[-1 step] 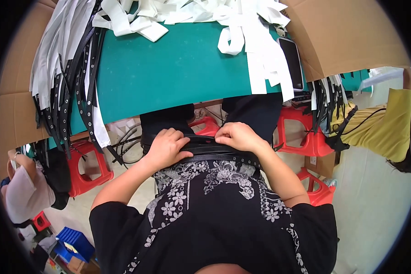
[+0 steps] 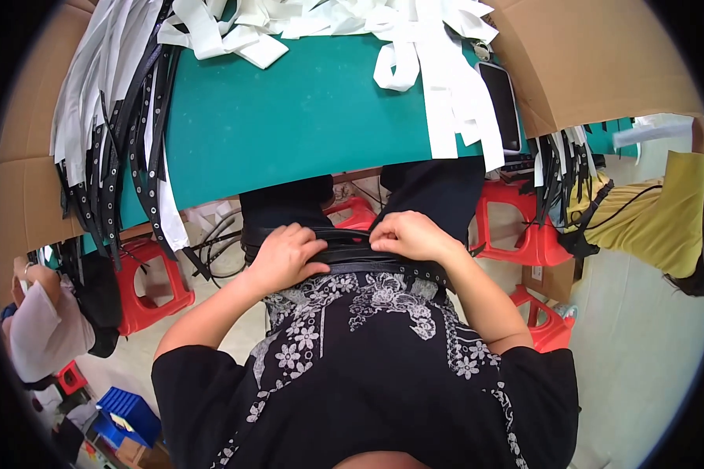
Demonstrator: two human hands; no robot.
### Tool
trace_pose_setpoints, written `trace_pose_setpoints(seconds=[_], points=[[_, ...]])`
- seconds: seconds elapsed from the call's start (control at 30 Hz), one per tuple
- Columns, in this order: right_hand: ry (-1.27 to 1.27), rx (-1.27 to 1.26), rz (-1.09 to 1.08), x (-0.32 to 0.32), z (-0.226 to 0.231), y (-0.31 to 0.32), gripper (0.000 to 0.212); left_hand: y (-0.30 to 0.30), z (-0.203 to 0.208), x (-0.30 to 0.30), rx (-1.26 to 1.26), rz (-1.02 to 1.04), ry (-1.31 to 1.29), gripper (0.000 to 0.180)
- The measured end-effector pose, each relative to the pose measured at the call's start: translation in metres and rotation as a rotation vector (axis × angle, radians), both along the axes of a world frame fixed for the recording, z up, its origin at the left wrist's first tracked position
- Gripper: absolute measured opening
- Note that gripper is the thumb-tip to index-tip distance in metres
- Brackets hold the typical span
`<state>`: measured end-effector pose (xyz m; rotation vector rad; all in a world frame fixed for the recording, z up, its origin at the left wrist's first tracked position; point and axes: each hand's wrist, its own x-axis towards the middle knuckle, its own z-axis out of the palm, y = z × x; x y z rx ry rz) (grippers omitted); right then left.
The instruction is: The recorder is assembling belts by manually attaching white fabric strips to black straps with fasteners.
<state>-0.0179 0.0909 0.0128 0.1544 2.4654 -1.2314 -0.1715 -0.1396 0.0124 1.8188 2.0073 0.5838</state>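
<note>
Several long black straps point(image 2: 356, 255) lie across my lap, some with metal eyelets along the near one. My left hand point(image 2: 289, 256) is closed over their left part, with its thumb on the near side. At their right part, my right hand point(image 2: 407, 234) is closed with curled fingers on an upper strap. Between my hands the straps are slightly parted. The fingertips of both hands are partly hidden among the straps.
Ahead is a green-topped table point(image 2: 289, 117) with white strips point(image 2: 438, 70) and a phone point(image 2: 499, 105). Black eyelet straps point(image 2: 113, 172) hang over its left edge. Cardboard point(image 2: 602, 62) flanks it. Red stools point(image 2: 516, 227) stand below; people sit at both sides, one in yellow point(image 2: 633, 215).
Both hands keep their hold in almost the same place. The gap between the straps in my lap looks slightly different.
</note>
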Motion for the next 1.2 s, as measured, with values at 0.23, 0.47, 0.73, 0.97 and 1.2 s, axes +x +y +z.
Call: trace_pose_setpoints(seconds=[0.23,0.47,0.73,0.97,1.2], points=[[-0.064,-0.041,0.005,0.018,0.009,-0.005,0.023,-0.028,-0.004,0.013,-0.084,-0.145,0.047,0.021],[-0.580,-0.935,-0.206,-0.012,0.019,0.027,0.082,0.059,0.081,0.028,0.212,-0.333,-0.128,0.024],[-0.592,-1.272,-0.438,-0.073,0.075,0.033,0.045,0.180,0.088,0.140,0.524,-0.975,-0.236,0.022],[0.102,-0.893,-0.838,-0.013,0.131,0.103,0.030,0.201,0.071,0.128,0.890,-0.821,-0.579,0.016],[0.531,-1.000,-1.124,0.057,0.122,0.126,0.016,0.268,0.070,-0.077,0.565,0.026,0.678,0.021]])
